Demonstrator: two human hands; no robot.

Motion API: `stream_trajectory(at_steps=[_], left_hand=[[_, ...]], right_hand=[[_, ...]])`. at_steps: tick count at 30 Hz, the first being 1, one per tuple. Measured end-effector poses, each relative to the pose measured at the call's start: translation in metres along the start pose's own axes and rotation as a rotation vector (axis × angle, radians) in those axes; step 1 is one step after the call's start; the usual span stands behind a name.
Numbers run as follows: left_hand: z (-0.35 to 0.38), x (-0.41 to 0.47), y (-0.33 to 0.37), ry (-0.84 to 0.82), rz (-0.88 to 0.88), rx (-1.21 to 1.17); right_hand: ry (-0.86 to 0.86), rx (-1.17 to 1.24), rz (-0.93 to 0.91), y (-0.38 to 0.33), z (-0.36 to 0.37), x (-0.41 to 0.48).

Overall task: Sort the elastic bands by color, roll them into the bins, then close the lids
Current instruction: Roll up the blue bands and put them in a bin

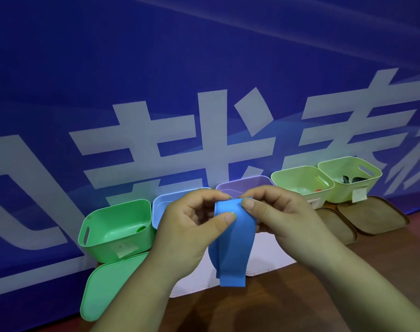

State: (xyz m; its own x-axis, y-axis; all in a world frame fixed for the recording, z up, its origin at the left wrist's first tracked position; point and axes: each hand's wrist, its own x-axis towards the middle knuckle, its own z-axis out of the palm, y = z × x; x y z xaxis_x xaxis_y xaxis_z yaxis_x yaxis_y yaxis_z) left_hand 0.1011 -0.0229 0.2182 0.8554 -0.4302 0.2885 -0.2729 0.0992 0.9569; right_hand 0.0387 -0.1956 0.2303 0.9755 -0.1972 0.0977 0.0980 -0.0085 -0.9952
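Two hands: both are raised over the counter (323,295) and meet at the top end of one blue elastic band (232,248).
Left hand (192,226): grasping the band, with the thumb flat on its front face near the upper left edge and the fingers curled behind.
Right hand (280,212): grasping the band, with thumb and forefinger pinching the upper right corner and the other fingers curled.
Band form: wide, flat, matte, an even mid-blue. The top edge is turned over between the two thumbs. The body bulges below the grip, then narrows. Two layers show at the straight lower end.
Band location: held in the air, hanging down in front of the pale blue bin (162,204) and the purple bin (247,184), above a white lid (271,255).
Green bin (103,250): left end of the row, open, with one small green item inside. The green lid (108,286) lies flat just in front of it.
Yellow-green bins: two at the right end, side by side and open. The inner yellow-green bin (288,172) shows a red-orange scrap. The outer yellow-green bin (343,192) holds dark bands and carries a paper label (358,195).
Brown lids (371,215): two, flat on the counter in front of the yellow-green bins.
Backdrop: a blue banner (204,68) with large white characters, directly behind the row.
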Motion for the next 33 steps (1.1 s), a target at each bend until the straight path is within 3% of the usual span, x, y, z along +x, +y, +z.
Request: stream_trajectory(at_steps=[10, 17, 33], left_hand=[[0.001, 0.001, 0.000, 0.027, -0.019, -0.022], [0.001, -0.001, -0.003, 0.070, 0.015, 0.111], [-0.001, -0.007, -0.015, 0.018, 0.100, 0.175]], right_hand=[[0.012, 0.001, -0.085, 0.005, 0.000, -0.002], [0.041, -0.057, -0.138, 0.006, 0.004, -0.004], [0.074, -0.020, -0.085, 0.008, 0.002, -0.006]])
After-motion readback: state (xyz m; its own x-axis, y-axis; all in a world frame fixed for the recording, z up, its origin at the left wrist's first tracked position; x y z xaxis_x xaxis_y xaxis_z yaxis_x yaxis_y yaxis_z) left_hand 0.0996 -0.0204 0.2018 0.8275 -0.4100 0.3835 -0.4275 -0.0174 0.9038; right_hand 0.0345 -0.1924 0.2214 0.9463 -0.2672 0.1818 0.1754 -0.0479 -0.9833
